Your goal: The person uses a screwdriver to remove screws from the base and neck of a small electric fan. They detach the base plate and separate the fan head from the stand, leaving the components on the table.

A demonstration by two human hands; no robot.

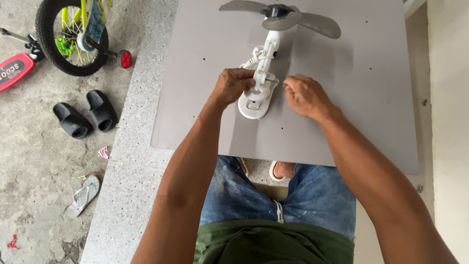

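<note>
We see a white fan (pixel 266 63) lying flat on a grey board (pixel 371 98), grey blades (pixel 320 23) at the far end, round white base (pixel 254 103) nearest the person. Left hand (pixel 234 85) is closed around the fan's stem just above the base, fingers curled on it. Right hand (pixel 303 95) sits just beside the base on the right, fingertips pinched together at the base's edge; we cannot tell if it grips a small part or only touches the plastic. A coiled white cord (pixel 251 59) lies against the stem on the left. Board rests over the person's lap, blue jeans (pixel 312 195) below. On the concrete floor to the left: child's bicycle (pixel 73 34), red scooter (pixel 12 68), black slippers (pixel 85 115), one grey flip-flop (pixel 83 195).
</note>
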